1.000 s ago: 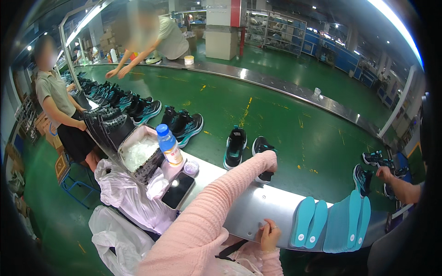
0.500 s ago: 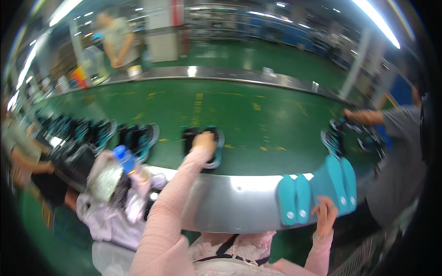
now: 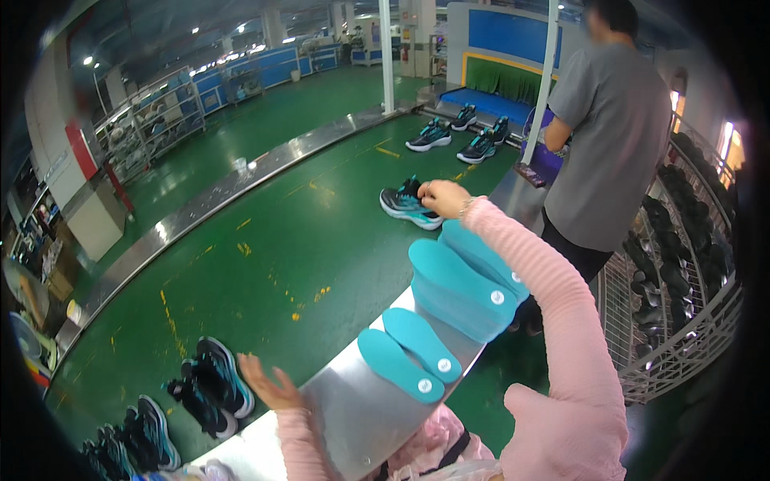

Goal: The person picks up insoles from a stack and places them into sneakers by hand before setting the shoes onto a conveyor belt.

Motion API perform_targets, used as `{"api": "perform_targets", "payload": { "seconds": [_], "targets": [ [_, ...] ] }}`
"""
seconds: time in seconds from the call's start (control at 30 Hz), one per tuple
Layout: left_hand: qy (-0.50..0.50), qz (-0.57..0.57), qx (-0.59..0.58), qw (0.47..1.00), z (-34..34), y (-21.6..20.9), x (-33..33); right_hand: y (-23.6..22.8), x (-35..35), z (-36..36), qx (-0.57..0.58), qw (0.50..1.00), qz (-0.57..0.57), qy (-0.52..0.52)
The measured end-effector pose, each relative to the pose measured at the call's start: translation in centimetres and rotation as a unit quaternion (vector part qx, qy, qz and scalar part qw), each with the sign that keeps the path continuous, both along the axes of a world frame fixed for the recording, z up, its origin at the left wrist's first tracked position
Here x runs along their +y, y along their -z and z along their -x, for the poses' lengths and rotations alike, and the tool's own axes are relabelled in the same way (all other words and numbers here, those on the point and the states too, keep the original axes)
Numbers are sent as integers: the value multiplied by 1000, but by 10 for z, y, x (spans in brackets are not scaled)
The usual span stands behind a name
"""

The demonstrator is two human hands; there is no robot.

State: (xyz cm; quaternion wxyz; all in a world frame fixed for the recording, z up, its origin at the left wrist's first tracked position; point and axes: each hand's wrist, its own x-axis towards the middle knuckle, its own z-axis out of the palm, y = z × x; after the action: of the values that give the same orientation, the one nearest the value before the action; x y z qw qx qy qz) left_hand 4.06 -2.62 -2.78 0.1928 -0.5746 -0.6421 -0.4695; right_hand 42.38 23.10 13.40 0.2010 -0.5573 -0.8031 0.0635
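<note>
In the head view, 1 shoe [image 3: 399, 202] stands on the green bench [image 3: 265, 260], long axis slanting down rightward; black upper, teal-and-white sole. The right hand [image 3: 439, 195] bunches at it, grip unclear; the left hand [image 3: 273, 385] spreads wide.

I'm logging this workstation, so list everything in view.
Green surface: one, green, centre
Metal ledges: two, silver, near and far
Insoles: two, turquoise, on near ledge
Insole stacks: two, turquoise, beyond those
Near shoe: at least one, black-turquoise, beyond stacks
Shoe pair: two, black-turquoise, lower left
Shoe row: several, black-turquoise, bottom left
Far shoes: about four, black-turquoise, top centre
Co-worker: one, grey-shirted, right
Wire rack: one, grey, far right
Pillar: one, white-red, left
Poles: two, white, top
Large panel: one, blue, top right
Tub: one, pale, far left
Left hand: one, pink-sleeved, beside shoe pair
Right hand: one, pink-sleeved, at near shoe
</note>
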Motion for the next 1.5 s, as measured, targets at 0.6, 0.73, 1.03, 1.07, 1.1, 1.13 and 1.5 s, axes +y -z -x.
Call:
{"api": "perform_targets", "payload": {
  "seconds": [0.6,0.73,1.03,1.07,1.1,1.13,1.5],
  "targets": [
    [5,274,-44,961,7,52,20,50,96,120,-359,930,74,-37],
    [90,272,-169,943,-6,22,21,59,8,220,-224,909,87,-340],
    [227,121,-215,942,4,36,29,28,-210,220,-106,853,134,-494],
    [161,127,-192,960,-6,28,26,19,-218,200,-100,885,116,-440],
    [134,97,-175,970,-7,29,26,15,-226,186,-96,911,95,-390],
    [117,90,-167,975,-8,29,22,20,-234,172,-125,934,95,-322],
    [76,-7,-175,982,-23,45,24,135,-266,114,-164,979,100,-70]
  ]
}}
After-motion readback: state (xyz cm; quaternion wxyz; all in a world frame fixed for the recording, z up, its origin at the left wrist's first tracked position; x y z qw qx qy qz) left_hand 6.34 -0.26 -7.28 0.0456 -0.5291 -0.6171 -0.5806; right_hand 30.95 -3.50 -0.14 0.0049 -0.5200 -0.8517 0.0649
